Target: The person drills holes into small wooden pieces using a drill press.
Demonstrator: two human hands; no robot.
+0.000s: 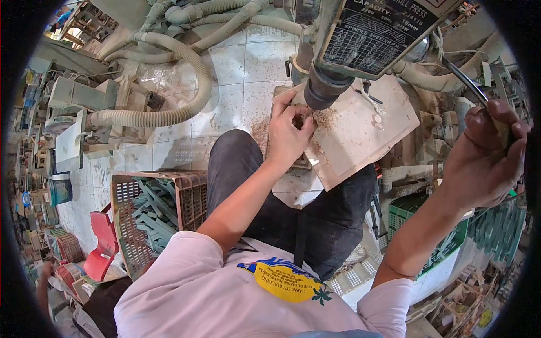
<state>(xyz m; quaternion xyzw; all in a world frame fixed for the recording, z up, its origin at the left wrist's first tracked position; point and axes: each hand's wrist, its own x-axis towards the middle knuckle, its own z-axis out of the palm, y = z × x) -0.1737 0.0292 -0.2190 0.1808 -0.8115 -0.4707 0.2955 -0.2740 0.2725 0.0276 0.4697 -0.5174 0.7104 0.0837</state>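
At the upper middle, a drill press [372, 36] with a printed specification plate hangs over a pale board [372, 135] sprinkled with brown wood shavings. My left hand [288, 132] rests at the board's left edge, just beside the dark drill head [327, 87]. Its thumb and fingers curl together; whatever lies between them is hidden. Off to the right, my right hand [487, 152] is wrapped around the feed lever [466, 80] of the drill press, near the lever's end. The drill bit itself is not visible.
A ribbed dust hose [197, 84] loops across the tiled floor at upper left. Left of my legs stands a brown crate [193, 200] full of grey-green strips. A red chair [102, 248] is farther left. Under my right arm sits a green crate [399, 222].
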